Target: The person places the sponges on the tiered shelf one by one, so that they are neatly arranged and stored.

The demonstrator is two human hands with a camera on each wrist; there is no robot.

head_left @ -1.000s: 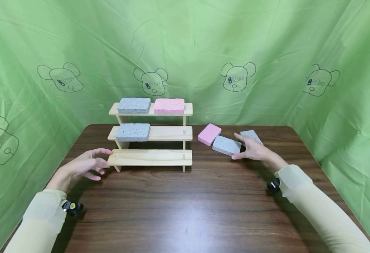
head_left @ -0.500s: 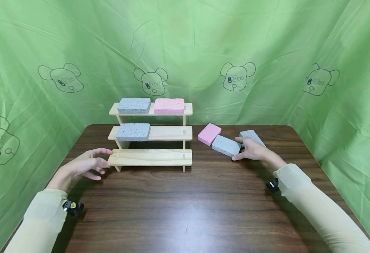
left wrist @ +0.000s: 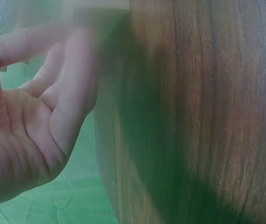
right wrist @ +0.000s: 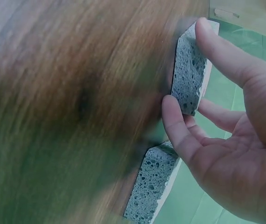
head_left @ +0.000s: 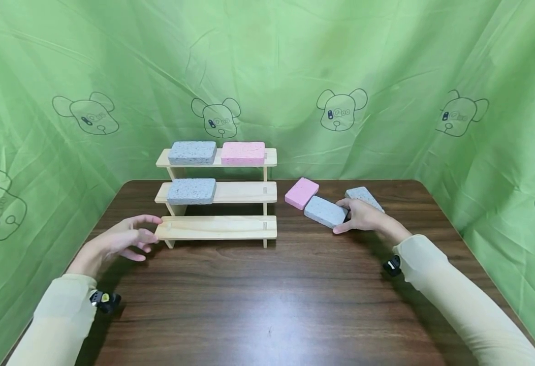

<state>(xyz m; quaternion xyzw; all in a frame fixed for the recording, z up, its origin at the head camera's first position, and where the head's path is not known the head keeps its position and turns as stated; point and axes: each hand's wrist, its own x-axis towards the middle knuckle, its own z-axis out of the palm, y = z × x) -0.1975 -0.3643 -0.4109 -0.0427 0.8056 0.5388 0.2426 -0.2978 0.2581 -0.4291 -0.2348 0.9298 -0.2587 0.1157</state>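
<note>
In the head view a three-tier wooden shelf (head_left: 230,229) stands left of centre. My left hand (head_left: 123,239) is at the left end of its lowest tier, fingers loosely bent, fingertips at the board's edge. In the left wrist view the left hand (left wrist: 35,112) has nothing in its palm. On the right, my right hand (head_left: 363,216) pinches the right end of a blue-grey sponge (head_left: 324,211) lying on the table. The right wrist view has the thumb and a finger on opposite edges of that sponge (right wrist: 188,70).
Blue-grey sponges (head_left: 191,152) sit at the left of the top and middle tiers; a pink sponge (head_left: 243,153) is at the top right. Another pink sponge (head_left: 301,193) lies beside the pinched one, and a further blue-grey sponge (head_left: 363,195) lies behind the right hand. Green cloth (head_left: 267,76) surrounds the table.
My right hand has closed in on the blue-grey sponge's end, and that sponge has shifted slightly left. The left hand stays where it was.
</note>
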